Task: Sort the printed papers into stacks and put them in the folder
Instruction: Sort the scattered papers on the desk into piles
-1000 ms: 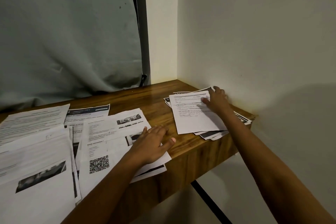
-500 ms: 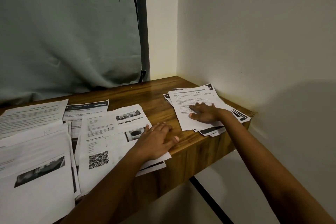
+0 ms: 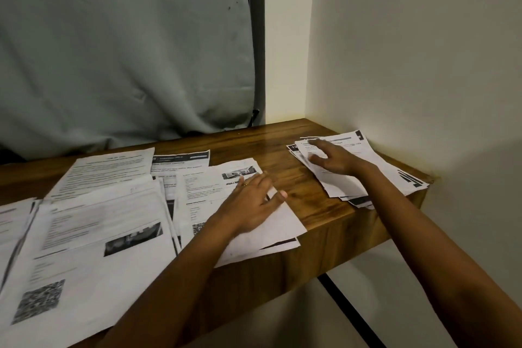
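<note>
White papers [image 3: 93, 277] blurred, cropped left.

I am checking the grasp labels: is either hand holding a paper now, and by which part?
Nothing is held. The left hand rests flat on a printed sheet; the right hand lies with spread fingers on the corner paper stack.

We count 2 hands: left hand [image 3: 250, 206], right hand [image 3: 334, 161]. 1 ring [image 3: 245, 184], on the left hand. 1 table [image 3: 282, 154]. 1 curtain [image 3: 121, 51]. 2 walls: back wall [image 3: 285, 65], side wall [image 3: 423, 65]. Paper groups, 3: right stack [image 3: 378, 167], mid pile [image 3: 271, 232], left spread [image 3: 84, 263]; sheets overlap, no. per group can't be told. QR codes, 2: near QR [image 3: 38, 301], far QR [image 3: 199, 227]. Printed photos, 2: near photo [image 3: 132, 239], far photo [image 3: 240, 174].
</note>
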Demonstrator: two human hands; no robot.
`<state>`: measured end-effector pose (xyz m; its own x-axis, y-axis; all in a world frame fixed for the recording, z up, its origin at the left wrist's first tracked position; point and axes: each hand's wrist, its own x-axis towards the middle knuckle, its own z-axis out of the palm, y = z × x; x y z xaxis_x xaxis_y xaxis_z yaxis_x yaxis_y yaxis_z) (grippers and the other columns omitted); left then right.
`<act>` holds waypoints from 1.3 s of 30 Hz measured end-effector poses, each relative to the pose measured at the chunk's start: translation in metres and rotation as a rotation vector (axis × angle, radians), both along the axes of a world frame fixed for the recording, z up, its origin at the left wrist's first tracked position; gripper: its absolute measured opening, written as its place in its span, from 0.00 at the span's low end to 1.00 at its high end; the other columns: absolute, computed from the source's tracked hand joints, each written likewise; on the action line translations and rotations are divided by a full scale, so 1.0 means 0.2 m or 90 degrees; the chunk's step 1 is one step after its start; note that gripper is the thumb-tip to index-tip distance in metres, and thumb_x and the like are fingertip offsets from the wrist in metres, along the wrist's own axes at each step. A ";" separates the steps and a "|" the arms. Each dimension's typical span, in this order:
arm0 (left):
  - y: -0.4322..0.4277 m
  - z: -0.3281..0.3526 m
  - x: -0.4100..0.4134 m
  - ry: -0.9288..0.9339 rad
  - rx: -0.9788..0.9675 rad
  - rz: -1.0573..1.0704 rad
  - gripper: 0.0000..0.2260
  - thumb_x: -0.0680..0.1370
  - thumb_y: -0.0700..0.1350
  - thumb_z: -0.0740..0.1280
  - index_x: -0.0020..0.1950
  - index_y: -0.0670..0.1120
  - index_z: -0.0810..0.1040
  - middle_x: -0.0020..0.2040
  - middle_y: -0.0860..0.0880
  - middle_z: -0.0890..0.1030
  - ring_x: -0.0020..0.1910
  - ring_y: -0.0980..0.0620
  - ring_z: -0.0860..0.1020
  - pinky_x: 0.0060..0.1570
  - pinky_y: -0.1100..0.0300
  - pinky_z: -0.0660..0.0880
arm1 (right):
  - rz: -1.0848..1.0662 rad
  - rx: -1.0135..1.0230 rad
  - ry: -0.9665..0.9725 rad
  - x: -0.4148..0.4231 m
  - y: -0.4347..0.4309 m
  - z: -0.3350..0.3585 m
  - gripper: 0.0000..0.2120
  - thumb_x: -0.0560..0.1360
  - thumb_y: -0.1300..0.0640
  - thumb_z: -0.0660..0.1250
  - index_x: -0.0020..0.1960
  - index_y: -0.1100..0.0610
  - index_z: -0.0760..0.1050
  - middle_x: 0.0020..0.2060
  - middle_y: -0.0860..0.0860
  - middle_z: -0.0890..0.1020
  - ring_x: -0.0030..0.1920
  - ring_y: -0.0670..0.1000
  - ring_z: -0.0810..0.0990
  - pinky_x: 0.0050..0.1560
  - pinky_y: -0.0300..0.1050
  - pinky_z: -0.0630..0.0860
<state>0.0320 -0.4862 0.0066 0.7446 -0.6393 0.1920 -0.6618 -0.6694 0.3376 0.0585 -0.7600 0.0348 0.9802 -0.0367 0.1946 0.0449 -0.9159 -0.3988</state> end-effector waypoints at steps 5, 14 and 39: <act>0.36 0.04 0.08 -0.009 -0.005 0.073 0.27 0.80 0.62 0.52 0.77 0.53 0.57 0.79 0.50 0.55 0.77 0.49 0.52 0.74 0.48 0.47 | 0.115 0.085 -0.047 0.09 0.44 0.10 0.18 0.76 0.46 0.63 0.61 0.54 0.76 0.57 0.52 0.79 0.56 0.52 0.77 0.54 0.44 0.72; 0.87 -0.08 0.22 -0.044 0.048 0.257 0.28 0.80 0.63 0.51 0.77 0.51 0.60 0.78 0.48 0.58 0.77 0.47 0.55 0.74 0.43 0.43 | 0.052 0.171 -0.013 0.38 1.00 0.02 0.04 0.75 0.63 0.68 0.47 0.63 0.79 0.47 0.56 0.81 0.48 0.49 0.76 0.54 0.44 0.74; 0.91 -0.18 0.25 -0.013 0.035 0.295 0.38 0.71 0.68 0.41 0.77 0.52 0.57 0.78 0.49 0.56 0.78 0.51 0.51 0.74 0.48 0.38 | -0.089 0.137 0.126 0.87 1.30 0.03 0.18 0.72 0.59 0.73 0.58 0.65 0.74 0.58 0.57 0.78 0.58 0.58 0.77 0.58 0.47 0.73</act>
<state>0.0811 -0.3034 -0.0294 0.9507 -0.2494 0.1845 -0.2945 -0.9126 0.2835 0.2325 -0.4992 0.0406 0.9807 -0.1939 -0.0257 -0.1734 -0.8012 -0.5727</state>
